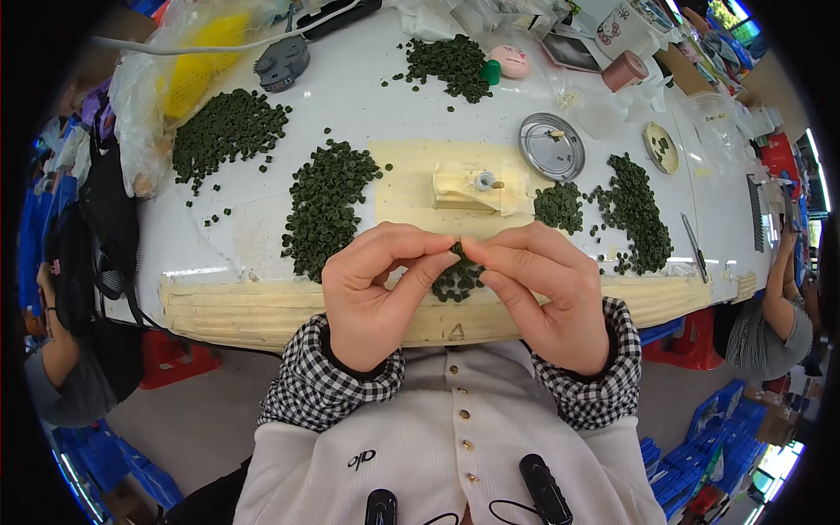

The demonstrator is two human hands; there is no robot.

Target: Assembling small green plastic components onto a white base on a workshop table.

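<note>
Just above the table's near edge, my two hands meet at the fingertips. Thumb and forefinger of my left hand (372,289) pinch a small dark green round piece (457,250). The fingertips of my right hand (553,284) close on the same piece from the other side, partly hiding it. Directly below lies a small pile of similar green pieces (457,285). Beyond my hands stands a block wrapped in yellowish tape (459,194), with a small metal post (486,180) on top. A larger heap of green pieces (328,206) spreads left of the block.
More green heaps lie at the far left (229,131), far middle (448,66) and right (637,214). A round metal lid (553,162) sits right of the block. Tweezers (696,249) rest near the right edge. Two people sit at either side.
</note>
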